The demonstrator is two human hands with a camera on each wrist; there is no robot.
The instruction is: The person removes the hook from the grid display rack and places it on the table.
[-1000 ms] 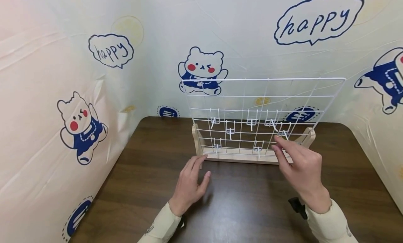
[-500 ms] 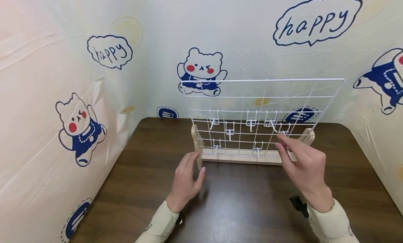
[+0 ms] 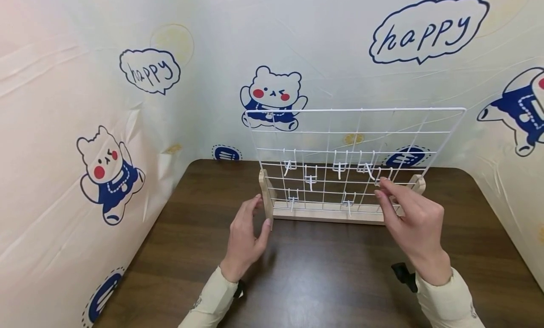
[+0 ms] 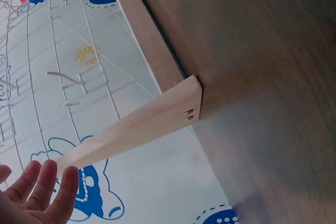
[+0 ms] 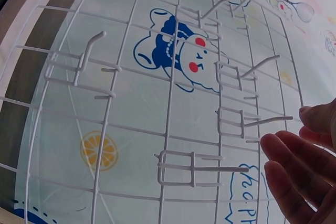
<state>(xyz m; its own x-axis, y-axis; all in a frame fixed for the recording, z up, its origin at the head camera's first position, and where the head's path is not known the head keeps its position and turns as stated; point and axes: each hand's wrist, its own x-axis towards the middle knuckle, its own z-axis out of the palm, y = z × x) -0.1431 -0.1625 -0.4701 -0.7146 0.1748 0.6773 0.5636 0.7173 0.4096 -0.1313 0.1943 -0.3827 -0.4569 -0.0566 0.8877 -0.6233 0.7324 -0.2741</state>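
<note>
I have the right hand (image 3: 414,219) up at the wire rack (image 3: 357,110), fingers bent, thumb and index tips a small gap apart, nothing visible in their hold. The rack stands straight beyond those fingertips; I can't tell if they touch it. The rightmost hook (image 5: 193,169) is right by the index tip on my head view, partly covered by it; on the right wrist view its prong stops short of the fingers. The neighbouring hook (image 5: 242,123) aims its prong toward the space between thumb and fingers there. I count five other hooks, all on wires left of the right fingertips: three higher, two low, close to the wooden base (image 3: 331,216).

I see the left hand (image 3: 243,236) relaxed, fingers slightly curved, thumb well off from them, holding nothing. The left wooden upright (image 4: 136,121) is just right of its fingertips and thumb; contact unclear to me. The right wooden upright (image 3: 418,184) shows just beyond the right hand's index finger.

Brown tabletop (image 3: 306,276) lies below both sets of fingers. Past them I get a pale printed cloth (image 3: 212,96) with bears and "happy" bubbles. Pale sleeves (image 3: 444,297) cover both forearms, behind the fingers.
</note>
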